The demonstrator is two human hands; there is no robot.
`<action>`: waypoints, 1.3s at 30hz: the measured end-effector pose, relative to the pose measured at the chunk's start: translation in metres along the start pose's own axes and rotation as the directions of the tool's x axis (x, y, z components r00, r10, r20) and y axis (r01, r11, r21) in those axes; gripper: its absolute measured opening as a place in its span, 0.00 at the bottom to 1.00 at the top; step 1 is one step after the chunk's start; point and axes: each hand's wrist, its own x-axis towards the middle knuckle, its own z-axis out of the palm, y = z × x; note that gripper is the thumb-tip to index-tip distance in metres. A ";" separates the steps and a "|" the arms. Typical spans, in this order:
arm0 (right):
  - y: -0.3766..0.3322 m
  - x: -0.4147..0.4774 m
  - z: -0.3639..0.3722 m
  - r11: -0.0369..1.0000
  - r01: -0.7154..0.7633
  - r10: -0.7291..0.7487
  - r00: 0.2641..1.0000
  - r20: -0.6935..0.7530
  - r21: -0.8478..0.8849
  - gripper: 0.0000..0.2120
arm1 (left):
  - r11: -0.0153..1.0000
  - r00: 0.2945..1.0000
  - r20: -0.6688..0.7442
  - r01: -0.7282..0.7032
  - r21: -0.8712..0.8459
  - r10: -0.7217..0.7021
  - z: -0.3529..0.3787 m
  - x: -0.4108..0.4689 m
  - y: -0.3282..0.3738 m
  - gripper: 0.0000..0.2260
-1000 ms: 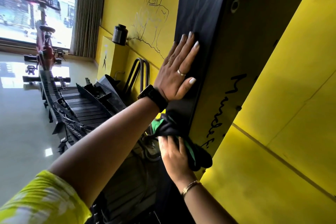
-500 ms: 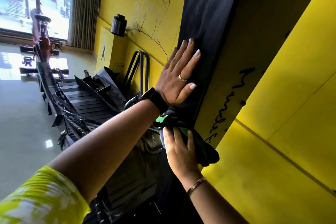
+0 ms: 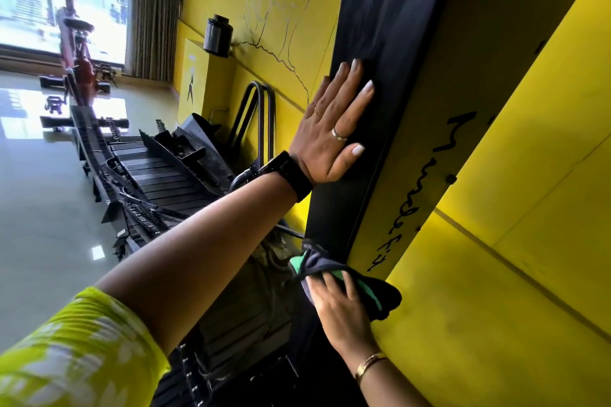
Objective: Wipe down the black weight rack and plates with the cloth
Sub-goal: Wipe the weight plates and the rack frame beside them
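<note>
The black weight rack's tall panel stands against the yellow wall. My left hand lies flat on its black face, fingers straight and spread, a ring on one finger and a black watch on the wrist. Lower down, my right hand presses a bunched dark cloth with green patches against the panel's bottom edge, where black meets yellow. Its fingers lie across the cloth; the thumb is hidden. No weight plates can be made out.
The view is tilted sideways. Black gym-machine parts and slatted treads lie along the shiny floor. A bent black tube frame leans at the wall. A black canister sits on a yellow ledge. A red exercise machine stands by the bright window.
My right hand has slid the cloth a little further down the panel's edge toward me. My left hand stays flat on the black face in the same spot.
</note>
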 end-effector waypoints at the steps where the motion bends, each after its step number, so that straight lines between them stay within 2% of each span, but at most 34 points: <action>1: 0.006 0.007 -0.009 0.998 -0.046 0.048 0.997 -0.066 0.032 0.21 | 1.000 1.000 -0.001 0.001 -0.004 -0.001 0.000 0.000 0.000 0.27; 4: 0.018 0.039 -0.036 0.989 -0.146 0.150 0.954 -0.258 0.035 0.18 | 1.000 1.000 -0.003 0.000 0.001 0.000 -0.001 0.000 0.000 0.27; 9: 0.008 0.070 -0.043 0.975 -0.221 0.220 0.937 -0.270 0.028 0.21 | 1.000 1.000 -0.005 -0.002 0.008 0.002 -0.001 -0.001 0.001 0.27; 11: 0.000 0.061 -0.030 0.987 -0.157 0.156 0.961 -0.228 0.013 0.19 | 1.000 1.000 -0.017 0.005 0.019 -0.005 -0.001 -0.002 0.002 0.27; 13: -0.001 0.046 -0.018 0.993 -0.051 0.032 0.984 -0.175 -0.108 0.15 | 0.999 1.000 -0.026 0.007 0.041 -0.006 0.000 -0.002 0.002 0.26; 16: 0.011 0.032 -0.008 0.958 0.046 -0.124 0.956 -0.265 -0.282 0.21 | 0.999 0.999 -0.036 0.000 0.051 0.002 0.002 -0.003 0.002 0.26; 17: 0.014 0.034 -0.010 0.964 0.023 -0.113 0.937 -0.329 -0.265 0.25 | 0.999 0.999 -0.038 -0.001 0.051 0.003 0.002 -0.003 0.002 0.26; 19: 0.022 0.043 -0.023 0.979 -0.107 0.017 0.891 -0.454 -0.172 0.29 | 0.999 0.999 -0.038 0.000 0.050 0.002 0.002 -0.003 0.002 0.26; 21: 0.032 0.055 -0.040 0.970 -0.219 0.130 0.835 -0.535 -0.107 0.25 | 0.999 0.999 -0.033 0.004 0.042 -0.002 0.002 -0.003 0.002 0.26; 23: 0.040 0.065 -0.053 0.951 -0.285 0.166 0.803 -0.573 -0.123 0.25 | 0.999 1.000 -0.027 0.005 0.036 -0.004 0.001 -0.003 0.003 0.26; 26: 0.035 0.074 -0.056 0.953 -0.295 0.214 0.814 -0.540 -0.067 0.29 | 1.000 1.000 -0.018 0.001 0.030 -0.001 0.000 -0.002 0.004 0.26; 28: 0.027 0.072 -0.051 0.956 -0.278 0.197 0.843 -0.501 -0.090 0.32 | 0.999 1.000 -0.017 -0.003 0.032 0.003 0.000 -0.002 0.004 0.26; 31: 0.021 0.063 -0.039 0.967 -0.211 0.124 0.875 -0.467 -0.140 0.35 | 0.999 1.000 -0.013 -0.003 0.037 0.004 0.001 -0.002 0.003 0.26; 35: 0.022 0.043 -0.028 0.955 -0.140 0.018 0.907 -0.421 -0.261 0.30 | 0.999 1.000 -0.010 -0.003 0.034 0.003 0.000 -0.001 0.003 0.26; 39: 0.047 0.032 -0.024 0.939 -0.052 -0.099 0.906 -0.412 -0.341 0.37 | 1.000 1.000 -0.021 0.005 0.017 -0.004 0.000 -0.001 0.003 0.26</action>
